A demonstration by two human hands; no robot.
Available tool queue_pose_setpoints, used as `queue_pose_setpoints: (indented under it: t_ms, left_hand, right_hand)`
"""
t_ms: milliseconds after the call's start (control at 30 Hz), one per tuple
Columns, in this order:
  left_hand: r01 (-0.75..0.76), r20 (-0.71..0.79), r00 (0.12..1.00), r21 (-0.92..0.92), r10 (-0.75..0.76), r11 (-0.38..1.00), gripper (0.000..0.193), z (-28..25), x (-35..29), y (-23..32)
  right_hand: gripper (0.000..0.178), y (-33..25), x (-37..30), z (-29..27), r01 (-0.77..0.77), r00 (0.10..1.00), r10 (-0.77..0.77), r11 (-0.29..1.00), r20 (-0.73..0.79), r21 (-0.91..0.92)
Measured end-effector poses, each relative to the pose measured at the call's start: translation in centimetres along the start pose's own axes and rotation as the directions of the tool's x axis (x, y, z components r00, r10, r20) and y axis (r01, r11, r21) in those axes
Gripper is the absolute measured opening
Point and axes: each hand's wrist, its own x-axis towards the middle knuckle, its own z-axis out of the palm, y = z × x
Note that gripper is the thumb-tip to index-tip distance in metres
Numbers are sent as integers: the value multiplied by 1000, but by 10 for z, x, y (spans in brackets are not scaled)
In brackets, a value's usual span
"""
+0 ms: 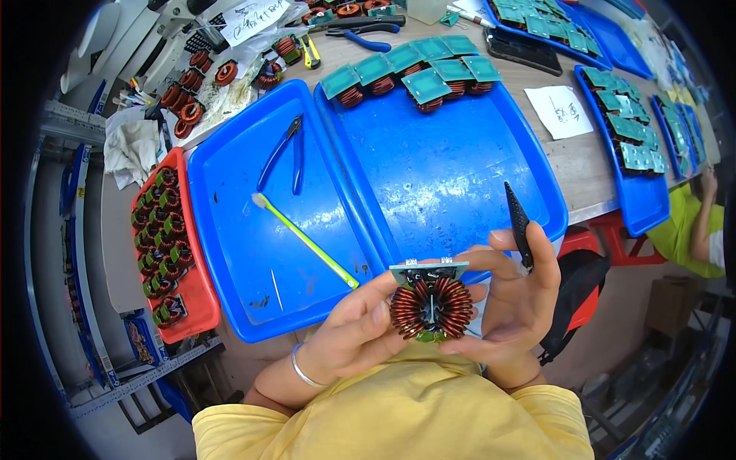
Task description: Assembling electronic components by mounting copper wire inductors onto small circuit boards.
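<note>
In front of my chest is a toroidal coil (410, 308) wound with copper-coloured wire, a small green circuit board (460, 268) attached along its top edge. My left hand (356, 330) is closed round the coil's left side. From the right, my right hand (517, 307) steadies the coil with thumb and fingers. Black pointed tweezers (518, 222) stick up between that hand's raised fingers, tip away from the coil. Beyond my left hand, a yellow-green brush (310, 244) and blue-handled cutters (297, 157) lie in the left blue tray (222, 222).
The right blue tray (452, 176) holds several board-topped coils (376, 69) along its far edge. A red tray (203, 299) of coils stands at left. Blue-handled pliers (368, 42), a yellow cutter knife (310, 54) and loose coils lie behind. Another person's arm (701, 222) shows at far right.
</note>
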Motion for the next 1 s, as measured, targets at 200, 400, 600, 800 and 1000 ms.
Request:
queue_pose_setpoints:
  t_ms: [200,400,600,800,1000]
  left_hand:
    - [68,7,998,-102,-68,992,80,1,3,5]
    - [101,122,990,-217,-75,971,70,-9,1,6]
    - [80,151,988,-313,-33,946,66,-14,3,0]
    - [73,122,992,-312,-36,947,59,-14,2,0]
    - [60,132,991,-281,-23,958,54,-14,2,0]
  right_hand:
    - [119,-6,2,-2,43,998,-39,995,42,-95]
    - [119,-8,-1,-1,55,998,-51,992,42,-112]
    - [119,-13,2,-2,102,995,-96,979,40,-176]
    - [119,-12,0,-2,117,992,-106,972,65,-203]
    - [120,-15,0,-2,104,993,-89,975,84,-195]
